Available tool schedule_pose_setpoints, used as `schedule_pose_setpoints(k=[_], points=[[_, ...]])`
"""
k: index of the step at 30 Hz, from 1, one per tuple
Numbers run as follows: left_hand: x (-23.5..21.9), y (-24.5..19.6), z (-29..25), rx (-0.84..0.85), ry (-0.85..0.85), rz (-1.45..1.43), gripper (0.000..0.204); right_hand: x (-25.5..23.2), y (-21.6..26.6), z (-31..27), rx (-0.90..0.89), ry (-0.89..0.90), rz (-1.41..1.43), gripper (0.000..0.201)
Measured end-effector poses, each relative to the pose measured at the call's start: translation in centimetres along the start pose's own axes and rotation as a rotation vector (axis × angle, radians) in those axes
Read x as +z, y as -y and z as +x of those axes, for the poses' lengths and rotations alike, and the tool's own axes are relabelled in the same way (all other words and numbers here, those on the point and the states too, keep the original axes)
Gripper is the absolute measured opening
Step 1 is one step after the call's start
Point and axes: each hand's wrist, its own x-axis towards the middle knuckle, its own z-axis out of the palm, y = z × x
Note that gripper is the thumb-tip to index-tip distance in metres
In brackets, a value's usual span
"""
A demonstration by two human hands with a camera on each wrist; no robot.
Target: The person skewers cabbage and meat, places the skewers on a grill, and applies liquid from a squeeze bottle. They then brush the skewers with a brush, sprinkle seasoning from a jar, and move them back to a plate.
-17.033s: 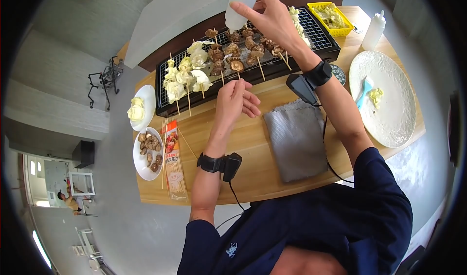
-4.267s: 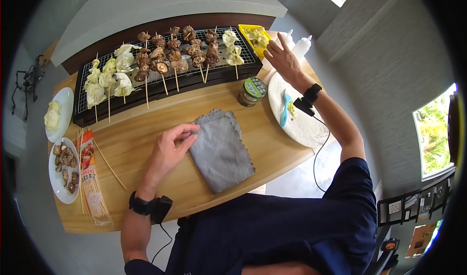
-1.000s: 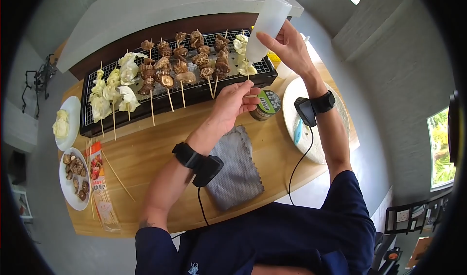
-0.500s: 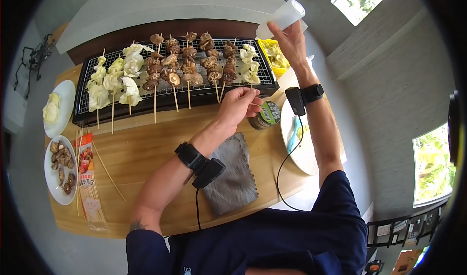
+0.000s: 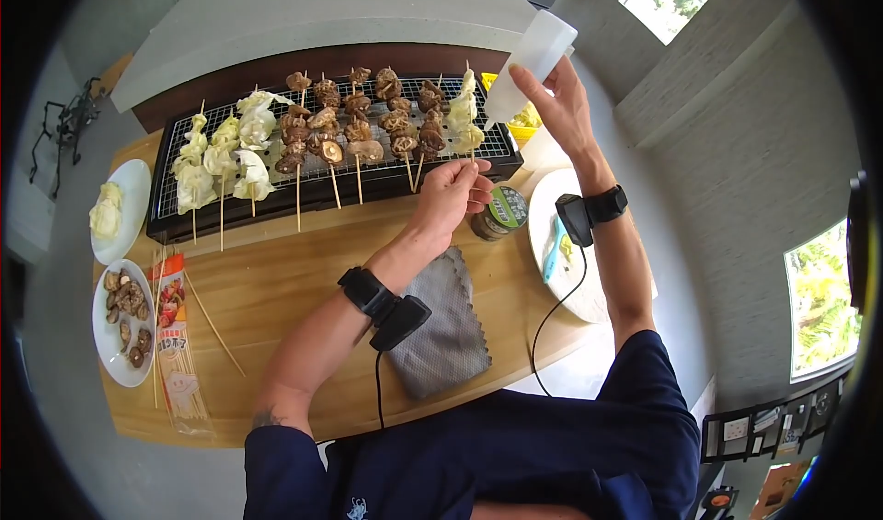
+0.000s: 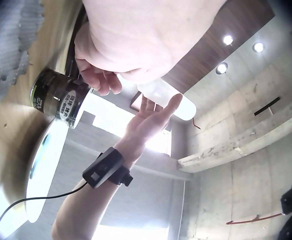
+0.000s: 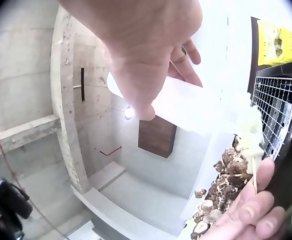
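Note:
In the head view my left hand [image 5: 449, 196] pinches the wooden stick of a cabbage skewer [image 5: 464, 115] at the right end of the black grill [image 5: 382, 182]. My right hand [image 5: 563, 111] grips a whitish squeeze bottle [image 5: 536, 60], tilted with its base up and its nozzle end close to that cabbage. Mushroom skewers [image 5: 365, 151] lie across the middle of the wire rack, and more cabbage skewers [image 5: 221, 160] at its left. In the right wrist view, the left fingertips [image 7: 265, 172] press the stick just below the cabbage.
A green-lidded jar [image 5: 501, 212] stands by my left hand. The yellow basket [image 5: 524, 132] of cabbage is behind the bottle. At right lies a large plate [image 5: 593, 301] with a blue brush [image 5: 553, 251]; a grey cloth [image 5: 441, 336] lies near the front edge, packaged skewers [image 5: 179, 354] at left.
Earlier the bottle was over the mushrooms; later my right hand was at the bottles on the right. Within the last second it swung the bottle away and back, and the cabbage skewer turned.

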Motion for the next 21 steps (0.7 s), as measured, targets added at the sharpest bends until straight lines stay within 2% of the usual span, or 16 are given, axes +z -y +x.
schedule_pose_setpoints(k=[2, 9, 21], points=[[0.1, -0.1, 0.0, 0.017, 0.019, 0.004, 0.029, 0.0, -0.7, 0.3, 0.039, -0.068, 0.134, 0.066], [-0.1, -0.3, -0.1, 0.006, 0.078, 0.011, 0.030, 0.0, -1.5, 0.6, -0.008, -0.163, 0.165, 0.065], [-0.9, 0.6, 0.7, -0.023, 0.048, 0.001, 0.032, 1.8, -2.2, 0.4, 0.031, -0.035, 0.130, 0.063]])
